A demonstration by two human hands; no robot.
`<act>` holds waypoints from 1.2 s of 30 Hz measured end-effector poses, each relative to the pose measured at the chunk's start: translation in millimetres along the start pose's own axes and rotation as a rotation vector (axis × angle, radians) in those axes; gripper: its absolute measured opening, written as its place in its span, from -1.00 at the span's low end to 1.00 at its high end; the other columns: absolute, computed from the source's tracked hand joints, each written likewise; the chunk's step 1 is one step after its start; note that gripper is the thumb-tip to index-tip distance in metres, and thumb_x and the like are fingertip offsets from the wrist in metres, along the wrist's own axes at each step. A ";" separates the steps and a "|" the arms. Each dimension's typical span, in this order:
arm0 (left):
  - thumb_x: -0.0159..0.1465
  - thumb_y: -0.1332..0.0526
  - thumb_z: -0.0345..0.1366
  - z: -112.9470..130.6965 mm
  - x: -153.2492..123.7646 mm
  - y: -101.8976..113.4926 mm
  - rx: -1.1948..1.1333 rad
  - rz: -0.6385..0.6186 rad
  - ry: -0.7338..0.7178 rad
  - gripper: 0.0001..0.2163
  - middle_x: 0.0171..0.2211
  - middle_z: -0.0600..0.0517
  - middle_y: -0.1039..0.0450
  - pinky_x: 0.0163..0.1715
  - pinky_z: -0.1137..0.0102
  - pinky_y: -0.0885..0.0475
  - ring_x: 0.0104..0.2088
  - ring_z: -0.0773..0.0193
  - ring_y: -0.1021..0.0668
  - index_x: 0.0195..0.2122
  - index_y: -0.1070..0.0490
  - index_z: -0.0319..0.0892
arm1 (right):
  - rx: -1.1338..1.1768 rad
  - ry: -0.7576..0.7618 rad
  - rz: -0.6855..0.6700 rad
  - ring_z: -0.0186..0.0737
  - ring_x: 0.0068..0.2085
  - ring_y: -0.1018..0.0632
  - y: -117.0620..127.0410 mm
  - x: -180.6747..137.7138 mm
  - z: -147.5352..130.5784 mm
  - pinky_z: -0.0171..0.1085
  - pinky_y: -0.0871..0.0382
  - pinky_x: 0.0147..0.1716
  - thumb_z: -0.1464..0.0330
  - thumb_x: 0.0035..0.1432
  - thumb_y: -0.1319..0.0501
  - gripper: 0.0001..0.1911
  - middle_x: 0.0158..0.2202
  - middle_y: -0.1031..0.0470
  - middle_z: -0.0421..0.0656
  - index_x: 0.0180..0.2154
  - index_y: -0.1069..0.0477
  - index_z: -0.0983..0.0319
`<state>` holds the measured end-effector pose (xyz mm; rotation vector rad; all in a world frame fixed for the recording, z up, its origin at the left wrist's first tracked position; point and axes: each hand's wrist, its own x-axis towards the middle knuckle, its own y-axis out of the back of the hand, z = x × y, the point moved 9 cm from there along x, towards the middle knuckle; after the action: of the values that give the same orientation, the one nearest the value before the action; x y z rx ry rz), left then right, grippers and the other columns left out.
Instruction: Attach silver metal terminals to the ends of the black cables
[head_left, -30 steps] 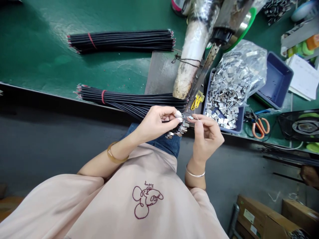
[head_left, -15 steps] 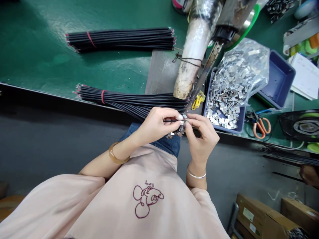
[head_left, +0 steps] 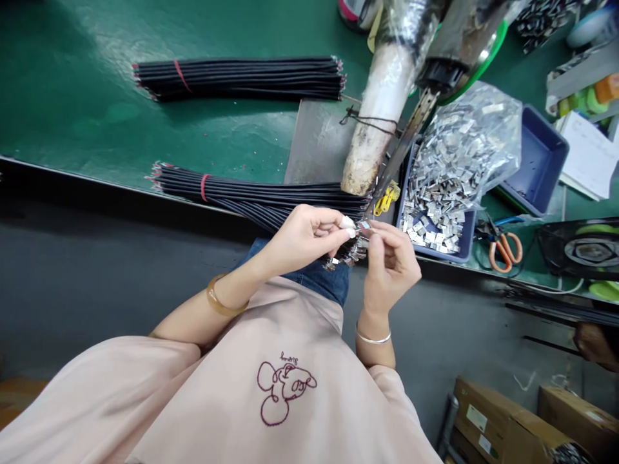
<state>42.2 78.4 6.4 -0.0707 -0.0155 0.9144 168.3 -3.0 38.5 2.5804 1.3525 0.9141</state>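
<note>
My left hand (head_left: 304, 237) is closed, pinching one black wire from the bundle of black wires (head_left: 256, 193) that lies across the bench edge, tied with a red band. My right hand (head_left: 389, 258) is closed too, pinching a small metal terminal (head_left: 365, 225) against that wire's tip. Both hands meet just below the bench edge, over my lap. Wire ends with terminals fitted (head_left: 345, 256) hang under my fingers.
A blue tray with a bag of metal terminals (head_left: 445, 187) stands right of my hands. A second wire bundle (head_left: 242, 77) lies farther back on the green bench (head_left: 97, 129). A wrapped machine arm (head_left: 382, 109), orange scissors (head_left: 503, 248), a second blue tray (head_left: 536, 161) and cardboard boxes (head_left: 498, 419) surround.
My right hand drew in from beside the tray toward my left hand, bringing a terminal to the wire tip. My left hand stayed in place.
</note>
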 end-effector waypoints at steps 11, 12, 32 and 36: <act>0.13 -0.24 -0.42 4.0 5.8 -1.9 -0.105 0.055 0.051 -0.92 -0.65 0.20 -0.05 -0.61 0.52 0.02 -0.60 0.52 -0.08 -0.50 -0.41 -0.27 | -0.013 0.163 0.041 -0.21 -0.17 -0.69 9.9 -4.7 -6.5 -0.17 -0.67 -0.19 0.47 0.29 -0.24 -0.91 -0.16 -0.62 -0.15 -0.19 -0.42 0.17; 0.14 -0.23 -0.40 4.7 5.5 -1.6 -0.092 0.054 0.049 -0.90 -0.64 0.19 -0.04 -0.60 0.51 0.02 -0.59 0.51 -0.08 -0.51 -0.41 -0.27 | 0.011 0.126 0.032 -0.19 -0.15 -0.69 8.9 -3.8 -1.8 -0.14 -0.67 -0.17 0.46 0.30 -0.24 -0.92 -0.14 -0.62 -0.14 -0.19 -0.41 0.17; 0.12 -0.22 -0.41 2.7 9.5 0.9 0.002 0.183 0.014 -0.89 -0.58 0.12 -0.25 -0.57 0.54 -0.10 -0.55 0.49 -0.23 -0.54 -0.43 -0.28 | -0.094 0.209 -0.052 -0.15 -0.05 -0.69 -2.2 0.6 -4.2 -0.13 -0.69 -0.13 0.48 0.29 -0.24 -0.91 0.00 -0.62 -0.11 -0.20 -0.43 0.17; 0.13 -0.22 -0.40 3.7 11.3 3.0 0.050 0.219 0.010 -0.89 -0.62 0.15 -0.14 -0.60 0.52 -0.01 -0.58 0.50 -0.14 -0.53 -0.42 -0.28 | -0.069 0.200 -0.036 -0.20 -0.11 -0.70 -3.7 4.3 -3.7 -0.17 -0.69 -0.15 0.48 0.28 -0.26 -0.91 -0.01 -0.63 -0.12 -0.23 -0.43 0.17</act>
<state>46.5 89.3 9.6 -0.0313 0.0250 1.1331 165.4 1.9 42.3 2.4608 1.3813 1.2182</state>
